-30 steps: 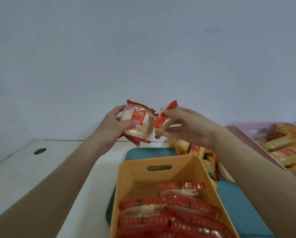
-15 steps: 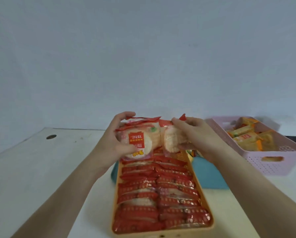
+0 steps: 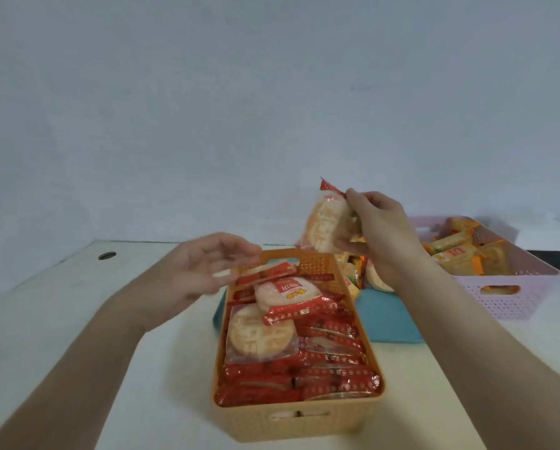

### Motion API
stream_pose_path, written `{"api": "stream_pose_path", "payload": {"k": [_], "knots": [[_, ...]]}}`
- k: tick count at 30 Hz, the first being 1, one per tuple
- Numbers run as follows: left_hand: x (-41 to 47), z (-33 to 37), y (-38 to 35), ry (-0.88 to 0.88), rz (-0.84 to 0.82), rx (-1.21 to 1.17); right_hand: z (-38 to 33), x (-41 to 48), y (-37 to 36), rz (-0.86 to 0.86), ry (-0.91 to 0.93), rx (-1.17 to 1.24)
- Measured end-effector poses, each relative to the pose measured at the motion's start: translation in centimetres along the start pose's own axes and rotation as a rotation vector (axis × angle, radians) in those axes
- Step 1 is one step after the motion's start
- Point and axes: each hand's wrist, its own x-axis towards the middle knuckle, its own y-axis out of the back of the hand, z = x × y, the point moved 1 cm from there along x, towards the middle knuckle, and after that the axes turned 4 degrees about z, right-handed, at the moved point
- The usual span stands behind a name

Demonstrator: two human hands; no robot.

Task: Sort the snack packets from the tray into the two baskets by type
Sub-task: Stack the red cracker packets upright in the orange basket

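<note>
We work on a pale desk [image 3: 61, 319]. The orange basket [image 3: 298, 423] stands at 6 o'clock, nearest us, with its long side running away from us. The pink basket [image 3: 506, 297] stands at 2 o'clock from it, well apart. The tray [image 3: 389, 319] lies between them, at 1 o'clock from the orange basket, which hides its left part.

Contents. The orange basket is packed close to the rim with red packets [image 3: 304, 378] set on edge in rows. Two top packets [image 3: 288, 295] lie flat on the rows toward the far end. The pink basket holds yellow packets [image 3: 457, 254]. A small heap [image 3: 353, 274] of mixed packets lies on the tray at 12 o'clock from the orange basket, so we judge the sort far along but not finished.

Grips. The right grip [image 3: 382, 228] is clamped on one packet [image 3: 329, 225], held on edge in the air at 1 o'clock above the orange basket's far end, clear of everything below. The left grip [image 3: 200, 271] hovers at 11 o'clock over the basket's far-left corner, fingers apart and holding nothing. It is blurred.

Handling. We judge the packet light, with slick, crinkly film and a round cake inside that is stiff but brittle. Take hold at the crimped seam or across the cake's edges, and do not press its face. The basket is nearly full, so a dropped packet may slide off the pile. Lay it down flat.
</note>
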Motion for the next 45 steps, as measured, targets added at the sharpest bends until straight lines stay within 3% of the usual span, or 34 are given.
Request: {"api": "stream_pose_path", "payload": {"k": [3, 8, 12, 15, 18, 20, 22, 24, 29, 36, 40, 45], "knots": [[2.2, 0.8, -0.4, -0.051, 0.349, 0.122, 0.0, -0.2, -1.4, -0.080, -0.024, 0.027], [5.2, 2.5, -2.6, -0.051, 0.298, 0.320, -0.2, -0.7, -3.6, -0.165, 0.101, -0.107], [5.6, 2.1, -1.8, -0.123, 0.513, 0.583, -0.6, -0.5, -2.8, -0.296, 0.106, -0.334], [5.1, 0.9, -0.3, -0.085, 0.624, 0.541, -1.0, -0.5, -0.9, -0.593, 0.142, -0.730], [4.7, -0.5, 0.2, -0.029, 0.607, 0.605, -0.3, -1.3, -0.6, -0.895, 0.109, -1.068], [4.7, -1.0, 0.1, -0.008, 0.606, 0.625, 0.2, -1.1, -1.3, -0.862, 0.169, -1.027], [4.8, -1.5, 0.1, 0.009, 0.619, 0.597, 0.8, 0.2, -2.1, -0.690, 0.297, -1.001], [4.8, -1.7, 0.3, 0.028, 0.641, 0.559, 1.5, 1.3, -3.2, -0.610, 0.395, -1.152], [4.6, -1.9, 0.7, 0.044, 0.719, 0.380, 3.2, 2.7, -5.8, -0.710, 0.305, -1.456], [4.6, -2.4, 0.9, 0.022, 0.695, 0.425, 3.2, 2.7, -6.2, -0.656, 0.223, -1.041], [4.8, -2.2, 0.2, -0.018, 0.547, 0.627, 3.1, 3.1, -4.3, -0.647, 0.133, -0.880], [5.4, -2.4, -0.4, 0.065, 0.267, 0.828, 2.8, 2.7, -4.3, -0.700, 0.215, -1.105]]}}
